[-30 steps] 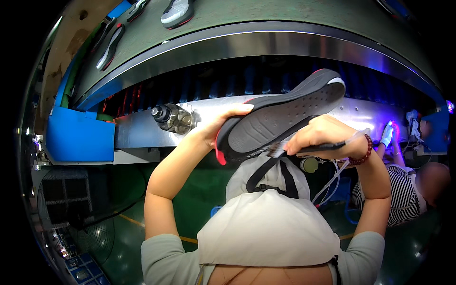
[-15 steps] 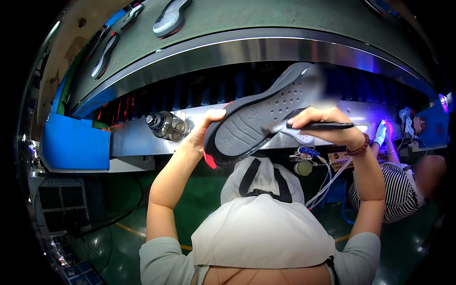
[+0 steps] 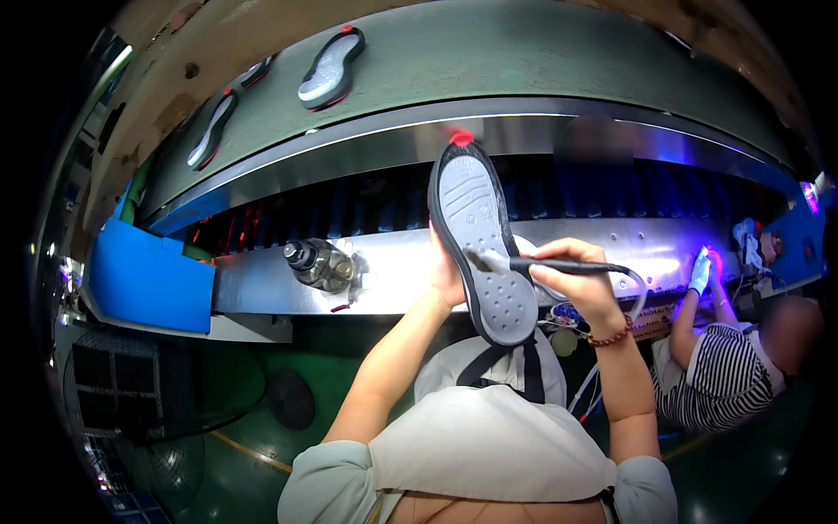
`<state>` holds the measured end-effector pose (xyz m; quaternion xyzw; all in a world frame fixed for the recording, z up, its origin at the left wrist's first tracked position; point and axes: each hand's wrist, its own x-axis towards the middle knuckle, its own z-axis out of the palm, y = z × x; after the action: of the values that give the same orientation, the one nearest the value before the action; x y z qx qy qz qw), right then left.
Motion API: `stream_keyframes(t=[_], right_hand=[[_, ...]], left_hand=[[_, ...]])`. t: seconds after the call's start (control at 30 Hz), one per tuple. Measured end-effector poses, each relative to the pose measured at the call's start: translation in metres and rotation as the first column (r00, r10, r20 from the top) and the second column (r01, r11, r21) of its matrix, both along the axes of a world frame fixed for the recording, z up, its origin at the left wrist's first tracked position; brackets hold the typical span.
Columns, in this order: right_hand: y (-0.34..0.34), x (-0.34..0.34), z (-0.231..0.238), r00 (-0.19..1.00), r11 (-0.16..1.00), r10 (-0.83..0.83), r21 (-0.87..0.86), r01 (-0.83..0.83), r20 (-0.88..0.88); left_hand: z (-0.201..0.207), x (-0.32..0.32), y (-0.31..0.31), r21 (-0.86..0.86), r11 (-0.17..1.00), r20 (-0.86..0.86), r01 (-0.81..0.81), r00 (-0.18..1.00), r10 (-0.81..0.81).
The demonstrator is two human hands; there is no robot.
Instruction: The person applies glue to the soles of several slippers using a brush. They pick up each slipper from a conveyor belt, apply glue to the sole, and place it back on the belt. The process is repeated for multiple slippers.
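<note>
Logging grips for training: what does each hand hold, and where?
Left hand: grey shoe sole, at its side edge. Right hand: black brush tool, by its handle.

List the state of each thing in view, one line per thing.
Shoe sole: held upright, tread facing the camera, red tip on top.
Left hand: gripping the sole from behind.
Right hand: closed on the brush.
Brush: level, tip touching the sole.
Soles on belt: lying flat, apart.
Metal jar: lying tilted on the steel ledge.
Co-worker's hand: gloved, raised under violet light.
</note>
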<state>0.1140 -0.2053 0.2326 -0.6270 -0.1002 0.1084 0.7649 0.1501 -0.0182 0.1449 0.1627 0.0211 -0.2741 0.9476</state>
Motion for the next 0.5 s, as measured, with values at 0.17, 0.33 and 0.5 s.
stream_keyframes(t=[0.17,0.33,0.5], right_hand=[[-0.008,0.024,-0.029,0.989,0.985,-0.144,0.091,0.145,-0.021],[-0.004,0.050,-0.017,0.950,0.955,-0.293,0.073,0.286,0.105],[0.014,0.045,-0.016,0.803,0.866,-0.233,-0.259,0.428,0.549]], left_hand=[[-0.002,-0.012,-0.013,0.054,0.996,-0.071,0.075,0.995,-0.071],[0.007,-0.022,-0.030,0.133,0.988,-0.020,0.084,0.996,-0.082],[0.024,-0.026,-0.045,0.173,0.985,-0.095,-0.020,0.995,0.037]])
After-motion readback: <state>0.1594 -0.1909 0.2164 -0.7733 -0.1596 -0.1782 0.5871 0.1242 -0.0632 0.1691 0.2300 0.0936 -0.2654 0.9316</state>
